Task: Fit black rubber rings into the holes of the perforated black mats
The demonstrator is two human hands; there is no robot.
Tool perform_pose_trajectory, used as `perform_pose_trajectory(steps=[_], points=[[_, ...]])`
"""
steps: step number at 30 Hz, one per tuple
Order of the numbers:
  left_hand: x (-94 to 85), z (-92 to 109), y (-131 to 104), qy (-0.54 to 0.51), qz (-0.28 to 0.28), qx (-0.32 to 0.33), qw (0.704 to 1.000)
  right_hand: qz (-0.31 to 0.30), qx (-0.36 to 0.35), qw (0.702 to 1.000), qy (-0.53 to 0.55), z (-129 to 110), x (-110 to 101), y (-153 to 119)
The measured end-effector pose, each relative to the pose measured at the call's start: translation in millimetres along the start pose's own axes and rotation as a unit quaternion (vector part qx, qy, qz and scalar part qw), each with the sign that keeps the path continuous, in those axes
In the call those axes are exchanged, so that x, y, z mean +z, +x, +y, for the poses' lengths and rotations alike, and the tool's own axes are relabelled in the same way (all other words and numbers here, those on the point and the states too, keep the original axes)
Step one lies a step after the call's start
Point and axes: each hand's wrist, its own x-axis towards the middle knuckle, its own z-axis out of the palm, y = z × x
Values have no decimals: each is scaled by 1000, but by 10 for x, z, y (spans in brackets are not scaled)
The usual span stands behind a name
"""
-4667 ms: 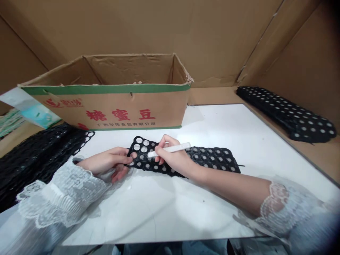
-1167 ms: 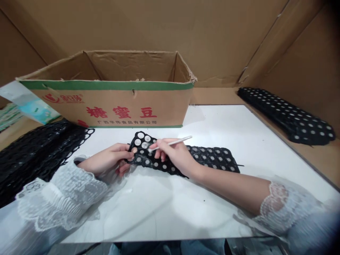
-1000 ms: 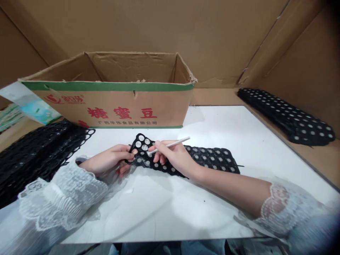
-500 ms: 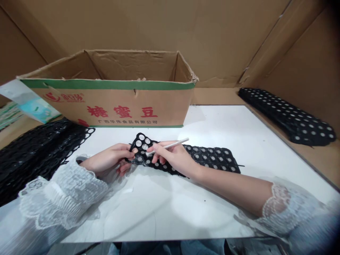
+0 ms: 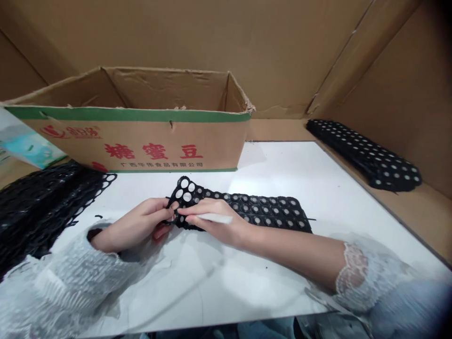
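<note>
A black strip with rows of round holes [image 5: 263, 211] lies across the white table; its left end tilts up, and the holes there show white. At that end my left hand [image 5: 150, 219] is closed, pinching the strip's edge between thumb and fingers. My right hand [image 5: 217, 220] grips a slim white pen-like stick [image 5: 216, 218], fingers closed round it. Its fingertips rest close to the left hand's, over the strip's left end. The tip of the stick is hidden by the fingers.
Behind the strip stands an open cardboard box [image 5: 151, 141] with red lettering. Black perforated sheets [image 5: 45, 202] are piled at left, beside a blue-green packet [image 5: 31, 143]. More dotted black strips [image 5: 363, 153] lie at the right by the cardboard wall [image 5: 399, 89].
My right hand has tilted the white stick lower and moved closer to my left hand. The view has shifted slightly, so the box and strips sit further left.
</note>
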Motion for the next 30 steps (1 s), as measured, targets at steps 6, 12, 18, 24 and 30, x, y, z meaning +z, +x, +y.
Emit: perform_pose_trajectory(steps=[6,12,18,24,30], points=[[-24,15,65,-54,27,-19,998,106,101,977,155,-26,-105,26],[-53,-18,75,-64,24,-23,997,96,118,966,207,2,-105,41],[-67,-43,72,-83,11,-24,996,60,108,976,180,-40,-98,30],[-59,-51,79,-85,12,-23,996,42,84,989,115,-56,-72,-3],[-27,-43,72,-49,20,-15,999,23,-105,989,-104,5,-29,-58]])
